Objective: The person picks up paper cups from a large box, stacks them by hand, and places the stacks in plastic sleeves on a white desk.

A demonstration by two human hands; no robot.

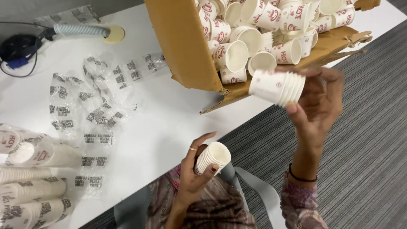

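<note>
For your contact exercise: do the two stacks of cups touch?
Apart. The head view shows the right hand's stack raised high, bare table and floor between it and the left hand's stack.

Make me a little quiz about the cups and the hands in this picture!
1. True or false: the right hand holds a stack of paper cups.
2. What does the left hand hold? A) one spoon B) a short stack of cups C) a plastic bottle
3. Fill in: the loose cups lie in a tipped brown ______ on the white table.

Key
1. True: the fingers grip a nested stack, rims pointing right.
2. B.
3. Cardboard box. Empty plastic sleeves lie left of it, and wrapped cup stacks sit at the table's left edge.
</note>
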